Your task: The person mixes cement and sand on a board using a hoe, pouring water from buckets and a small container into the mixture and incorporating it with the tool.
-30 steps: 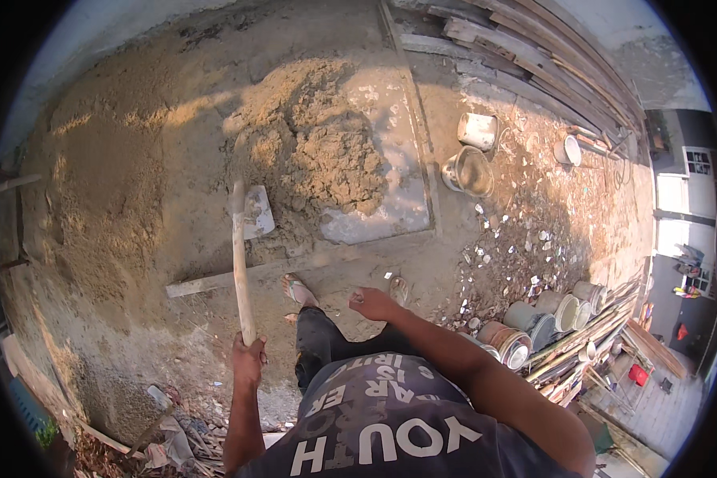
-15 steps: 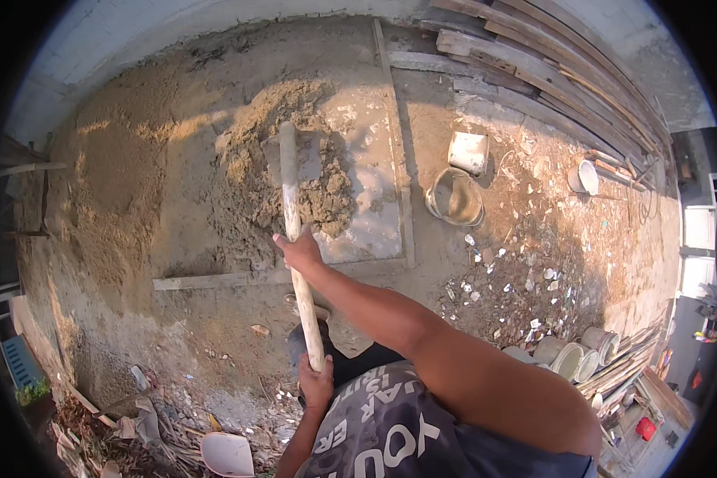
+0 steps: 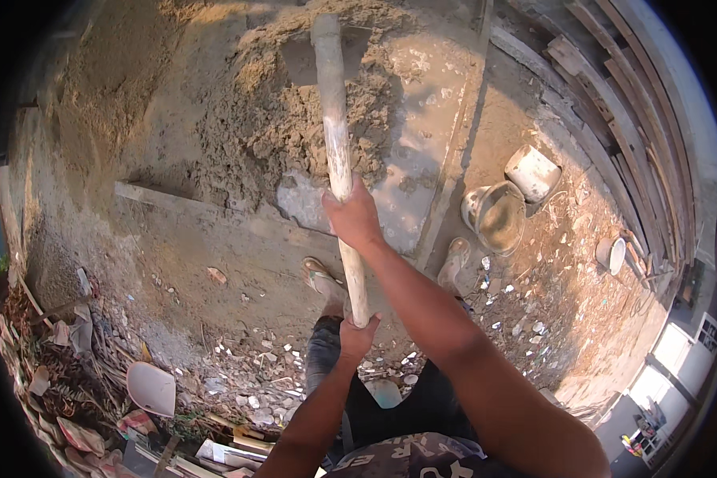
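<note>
A hoe [image 3: 338,135] with a long pale wooden handle is in both my hands. My right hand [image 3: 352,215] is wrapped round the middle of the handle. Near its lower end, close to my legs, my left hand [image 3: 358,334] grips it. At the far end the broad metal blade [image 3: 299,62] lies against a heap of wet sandy mortar [image 3: 283,119]; its lower edge is hard to make out. Wet grey slurry [image 3: 418,171] spreads over the ground to the right of the heap.
Wooden boards [image 3: 161,197] edge the mixing area. To the right stand a bucket [image 3: 502,217] and a whitish container [image 3: 533,173]. Long planks [image 3: 613,103] are stacked far right. Rubble, debris and a pale scoop-shaped piece [image 3: 151,389] lie nearer me.
The view has shifted, so the heap sits higher in the picture and both my feet show. Both hands stay on the hoe, whose blade is still at the heap.
</note>
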The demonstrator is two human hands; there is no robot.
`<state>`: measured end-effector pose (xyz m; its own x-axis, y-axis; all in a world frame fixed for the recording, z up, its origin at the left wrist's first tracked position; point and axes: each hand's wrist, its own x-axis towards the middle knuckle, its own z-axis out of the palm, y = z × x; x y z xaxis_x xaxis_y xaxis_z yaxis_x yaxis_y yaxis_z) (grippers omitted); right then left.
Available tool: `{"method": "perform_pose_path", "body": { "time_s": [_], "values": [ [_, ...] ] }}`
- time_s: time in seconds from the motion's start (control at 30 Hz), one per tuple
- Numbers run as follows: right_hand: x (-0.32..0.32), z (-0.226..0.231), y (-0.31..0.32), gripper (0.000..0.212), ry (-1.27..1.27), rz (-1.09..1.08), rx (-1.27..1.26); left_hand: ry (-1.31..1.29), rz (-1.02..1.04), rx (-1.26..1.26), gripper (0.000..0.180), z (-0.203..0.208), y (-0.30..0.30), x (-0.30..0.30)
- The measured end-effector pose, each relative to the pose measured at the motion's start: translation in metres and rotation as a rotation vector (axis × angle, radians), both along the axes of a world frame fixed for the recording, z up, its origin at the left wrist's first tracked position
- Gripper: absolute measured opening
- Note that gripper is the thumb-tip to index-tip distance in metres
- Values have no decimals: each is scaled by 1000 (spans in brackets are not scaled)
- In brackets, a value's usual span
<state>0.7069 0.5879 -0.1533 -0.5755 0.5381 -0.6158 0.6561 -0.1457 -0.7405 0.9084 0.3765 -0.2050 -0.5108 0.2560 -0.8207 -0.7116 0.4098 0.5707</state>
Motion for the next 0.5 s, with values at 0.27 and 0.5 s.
{"method": "perform_pose_path", "body": {
  "time_s": [0.27, 0.5],
  "values": [
    [130, -235, 32, 51, -329, 433, 284, -607, 326, -13, 24, -76, 114, 155],
    [199, -168, 103, 44, -301, 93, -197, -292, 124, -115, 24, -34, 168, 215]
  ]
}}
